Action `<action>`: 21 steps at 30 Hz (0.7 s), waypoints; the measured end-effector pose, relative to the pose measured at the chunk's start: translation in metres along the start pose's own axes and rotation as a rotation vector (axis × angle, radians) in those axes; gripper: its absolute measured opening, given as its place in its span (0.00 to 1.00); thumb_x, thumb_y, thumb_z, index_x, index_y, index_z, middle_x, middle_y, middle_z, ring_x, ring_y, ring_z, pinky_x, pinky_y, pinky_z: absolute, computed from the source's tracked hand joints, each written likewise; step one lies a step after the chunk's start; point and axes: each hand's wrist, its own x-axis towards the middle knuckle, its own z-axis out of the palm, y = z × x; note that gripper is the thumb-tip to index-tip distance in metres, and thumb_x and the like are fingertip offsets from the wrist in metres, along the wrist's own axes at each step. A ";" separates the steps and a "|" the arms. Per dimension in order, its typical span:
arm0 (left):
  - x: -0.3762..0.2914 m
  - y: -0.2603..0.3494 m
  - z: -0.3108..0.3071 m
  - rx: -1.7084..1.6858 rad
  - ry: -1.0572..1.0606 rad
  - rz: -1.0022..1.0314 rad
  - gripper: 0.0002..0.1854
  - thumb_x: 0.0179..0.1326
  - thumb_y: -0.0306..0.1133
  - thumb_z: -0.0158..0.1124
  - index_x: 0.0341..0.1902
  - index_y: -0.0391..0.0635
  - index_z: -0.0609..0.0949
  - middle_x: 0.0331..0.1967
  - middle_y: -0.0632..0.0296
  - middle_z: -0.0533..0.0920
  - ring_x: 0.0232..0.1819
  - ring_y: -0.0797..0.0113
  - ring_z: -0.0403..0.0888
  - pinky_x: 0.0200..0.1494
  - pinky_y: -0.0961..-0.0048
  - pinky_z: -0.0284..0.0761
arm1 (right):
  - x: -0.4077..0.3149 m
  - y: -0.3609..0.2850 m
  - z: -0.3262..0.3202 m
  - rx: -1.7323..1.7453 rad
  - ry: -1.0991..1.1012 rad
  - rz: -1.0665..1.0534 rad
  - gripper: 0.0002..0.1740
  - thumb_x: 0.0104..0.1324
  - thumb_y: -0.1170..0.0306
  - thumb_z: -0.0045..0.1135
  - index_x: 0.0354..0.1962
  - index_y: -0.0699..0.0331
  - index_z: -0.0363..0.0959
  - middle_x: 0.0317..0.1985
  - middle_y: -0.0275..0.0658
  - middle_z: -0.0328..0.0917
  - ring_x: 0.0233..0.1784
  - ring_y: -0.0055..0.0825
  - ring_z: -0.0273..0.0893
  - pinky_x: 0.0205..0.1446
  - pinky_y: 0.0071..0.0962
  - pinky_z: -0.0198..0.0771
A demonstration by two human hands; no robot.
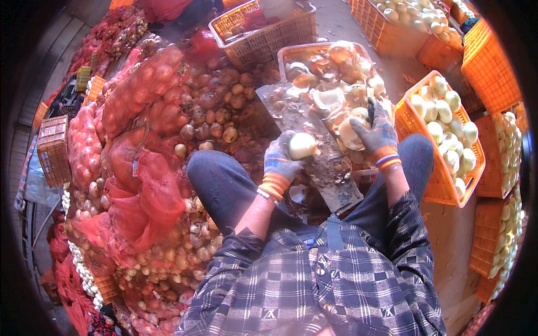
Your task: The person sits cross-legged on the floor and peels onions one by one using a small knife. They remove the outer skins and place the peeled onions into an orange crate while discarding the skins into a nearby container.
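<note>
My left hand [283, 157], in a grey glove with an orange cuff, holds a pale peeled onion [302, 146] above a dirty board [290, 110] that lies between my knees. My right hand [375, 133], gloved alike, is over the skin-filled crate, its fingers around what looks like a knife handle; the narrow blade [366, 89] points away from me. Beside those fingers lies a large piece of onion or skin [352, 128]. Loose onion skins [329, 99] cover the far part of the board and fill the crate [282, 63] behind it.
Unpeeled onions [209, 122] and red mesh sacks [143, 96] are heaped on the left. An orange crate of peeled onions [475, 185] stands by my right knee, with more orange crates [489, 67] beyond. A crate [269, 40] stands ahead, near a partly seen person [168, 10].
</note>
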 end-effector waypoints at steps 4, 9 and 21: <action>0.003 0.003 0.005 0.077 0.017 0.069 0.40 0.32 0.44 0.88 0.54 0.49 0.82 0.44 0.54 0.86 0.47 0.51 0.84 0.53 0.59 0.79 | -0.039 -0.013 0.011 0.529 -0.150 0.091 0.31 0.70 0.59 0.63 0.64 0.69 0.68 0.52 0.54 0.81 0.55 0.38 0.82 0.60 0.35 0.73; 0.000 0.012 0.008 0.159 0.043 0.059 0.36 0.36 0.45 0.84 0.54 0.49 0.83 0.45 0.52 0.86 0.48 0.48 0.83 0.53 0.57 0.79 | -0.097 -0.062 -0.002 0.379 -0.420 -0.143 0.30 0.72 0.60 0.58 0.66 0.66 0.66 0.58 0.58 0.76 0.60 0.52 0.78 0.64 0.39 0.72; -0.004 0.031 0.011 0.116 0.083 0.139 0.33 0.43 0.42 0.79 0.57 0.51 0.81 0.47 0.53 0.85 0.50 0.46 0.81 0.54 0.56 0.78 | -0.114 -0.066 -0.001 0.141 -0.506 0.028 0.35 0.73 0.56 0.54 0.72 0.63 0.59 0.60 0.61 0.74 0.59 0.57 0.76 0.59 0.45 0.74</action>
